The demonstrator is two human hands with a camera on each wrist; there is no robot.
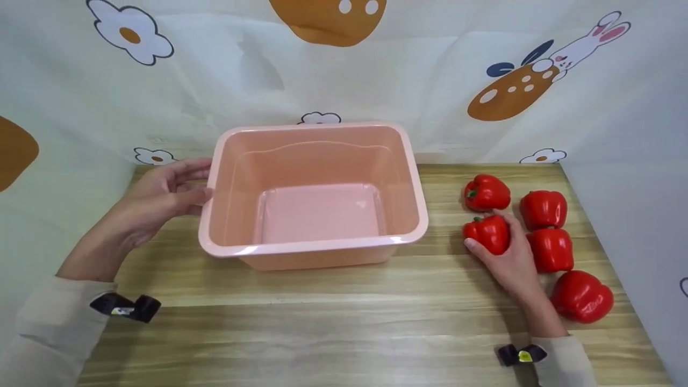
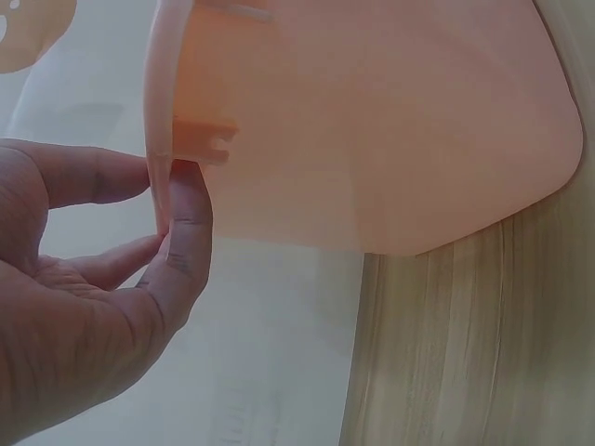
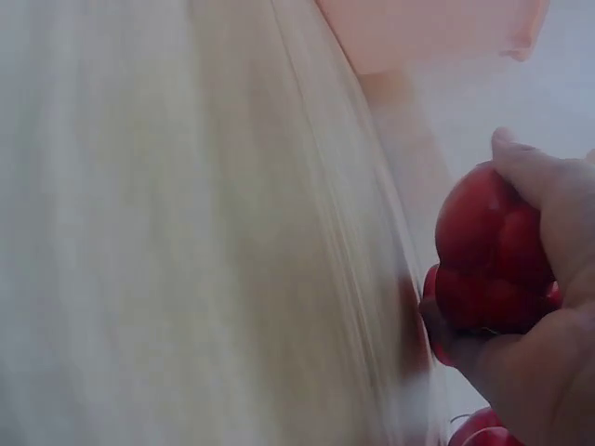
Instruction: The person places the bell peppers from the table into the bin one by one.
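A pink plastic basin [image 1: 322,166] stands on the table, its inside bare. My left hand [image 1: 156,199] pinches the rim at its left side; the left wrist view shows thumb and fingers on both faces of that rim [image 2: 160,121]. To the right of the basin, my right hand [image 1: 513,263] grips a red bell pepper [image 1: 492,235] between thumb and fingers, its green stem facing left. In the right wrist view the hand wraps the glossy pepper [image 3: 493,251]. Just behind it lies another red bell pepper [image 1: 487,192] on its side.
Along the table's right side, three more red peppers lie in a row: one at the back [image 1: 544,209], one in the middle [image 1: 552,250] and one at the front [image 1: 583,296]. A printed cloth [image 1: 408,70] hangs behind the wood-grain table [image 1: 301,333].
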